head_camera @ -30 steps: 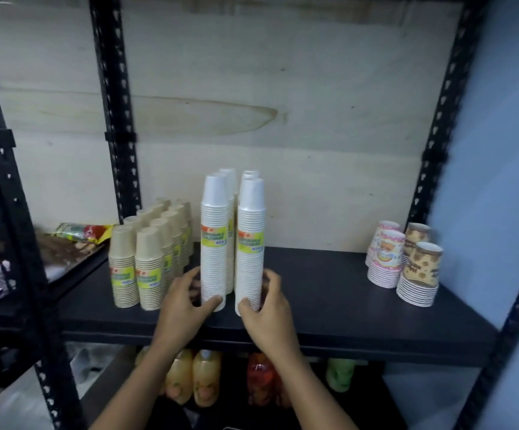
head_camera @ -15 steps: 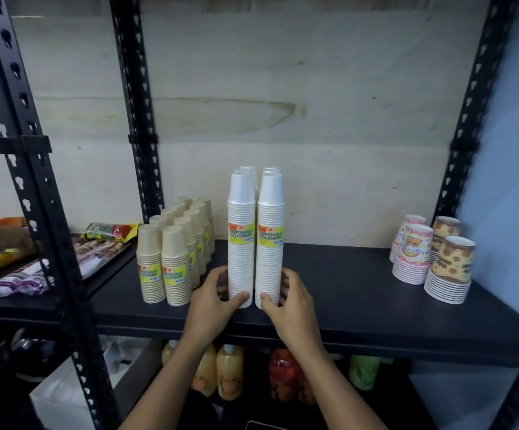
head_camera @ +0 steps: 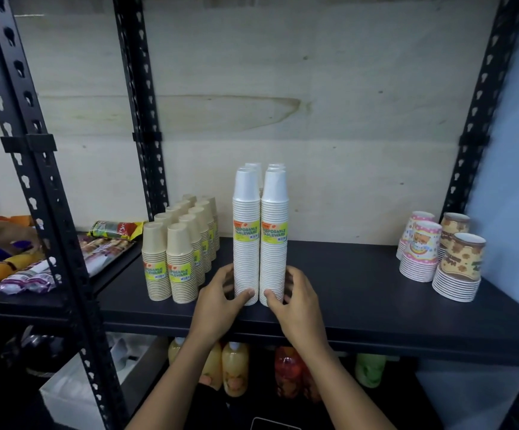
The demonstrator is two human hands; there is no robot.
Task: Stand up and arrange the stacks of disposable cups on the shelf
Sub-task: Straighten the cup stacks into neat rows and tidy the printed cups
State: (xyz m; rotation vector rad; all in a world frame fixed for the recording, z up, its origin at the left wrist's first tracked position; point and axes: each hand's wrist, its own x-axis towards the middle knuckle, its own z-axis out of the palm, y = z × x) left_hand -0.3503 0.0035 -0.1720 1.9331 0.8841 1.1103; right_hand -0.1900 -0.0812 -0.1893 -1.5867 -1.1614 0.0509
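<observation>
- White paper, tall and thin: the pair being handled stands near the front edge of the black metal shelf (head_camera: 345, 290), about mid-width.
- The left hand (head_camera: 221, 301) holds the foot of the front-left tall white cup stack (head_camera: 246, 243), with the thumb across its front and the fingers (head_camera: 224, 276) curled round its outer side.
- The right hand (head_camera: 298, 301) does the same on the front-right tall white cup stack (head_camera: 274, 243), which touches its neighbour. Its fingers (head_camera: 292, 277) are wrapped round the base.
- To my eye the job now is squaring this pair up. Holding low is right, since stacks this tall would tip if pushed higher up.
- I would slide both together, flat on the shelf, with the yellow labels facing out, then let go gently, one hand at a time.
- The foil snack packets (head_camera: 35, 274) on the neighbouring shelf at far left are too jumbled to count.
- The beige paper cup stacks with yellow labels (head_camera: 177, 262) stand upright in two files. I count roughly ten, but the rear ones overlap.
- There are four tall white stacks: two in front and two close behind, with only the tops of the rear pair showing.
- At the right end are four short patterned stacks, two pink cartoon-print cup stacks (head_camera: 419, 256) and two brown-print cup stacks (head_camera: 461, 265), well apart from the white ones.
</observation>
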